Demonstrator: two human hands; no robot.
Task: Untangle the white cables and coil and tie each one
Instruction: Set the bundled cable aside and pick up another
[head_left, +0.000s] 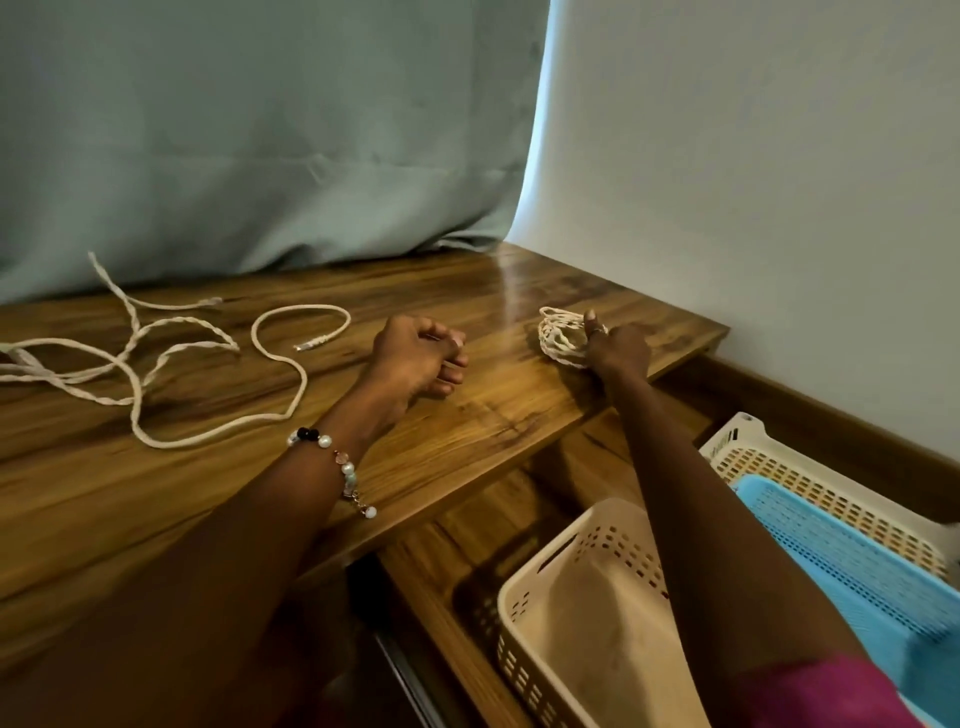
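loose cables (130, 364) cut off left; blue basket (857, 571) cut off right.

The cables (156, 358) and the coiled bundle (561, 335) are cream-white and twisted. The table (467, 415) is brown streaked woodgrain. The curtain (260, 130) is grey-green, the wall (753, 156) pale. Two perforated baskets (587, 613) are cream, one tray (852, 561) blue. The bracelet (337, 462) has white and black beads; the sleeve (810, 691) is magenta.
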